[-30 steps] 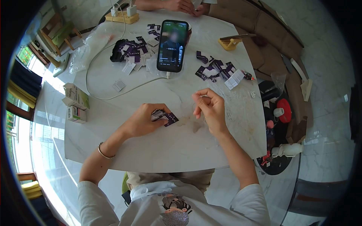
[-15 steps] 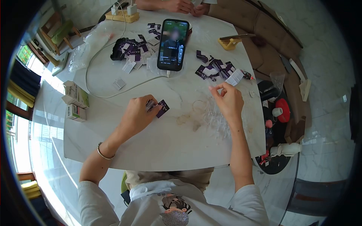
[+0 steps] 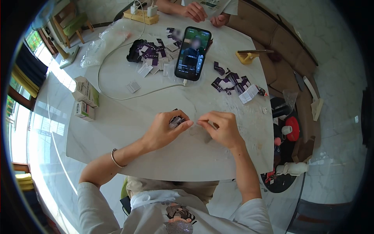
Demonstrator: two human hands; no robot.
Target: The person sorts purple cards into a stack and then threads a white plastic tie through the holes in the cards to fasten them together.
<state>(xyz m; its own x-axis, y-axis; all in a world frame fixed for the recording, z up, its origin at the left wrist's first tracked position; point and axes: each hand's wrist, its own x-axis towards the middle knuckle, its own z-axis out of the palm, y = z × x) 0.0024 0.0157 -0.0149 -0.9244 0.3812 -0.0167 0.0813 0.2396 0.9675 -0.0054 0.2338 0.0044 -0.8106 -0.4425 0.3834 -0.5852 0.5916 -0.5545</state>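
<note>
My left hand (image 3: 165, 130) is curled around a small bundle of dark printed cards (image 3: 177, 121), mostly hidden by the fingers. Close to its right, my right hand (image 3: 223, 126) pinches thumb and forefinger together; anything between them is too fine to make out. The fingertips of both hands nearly meet above the white marble-patterned table (image 3: 128, 148). Beyond the right hand lies a pile of purple-and-white cards (image 3: 233, 82) with a white printed slip (image 3: 248, 94) on it. Another heap of similar cards (image 3: 152, 54) lies at the back left.
A phone (image 3: 193, 54) stands mid-table, its white cable (image 3: 136, 96) looping left. Small boxes (image 3: 86, 93) stand at the left edge. A yellow power strip (image 3: 141, 16), plastic bag (image 3: 99, 50) and yellow stand (image 3: 246, 57) sit farther back. Another person's hands (image 3: 198, 12) are across the table.
My right hand has moved left and down towards my left hand, which has shifted right with its cards. The camera view has shifted slightly. The other person's hands have moved apart.
</note>
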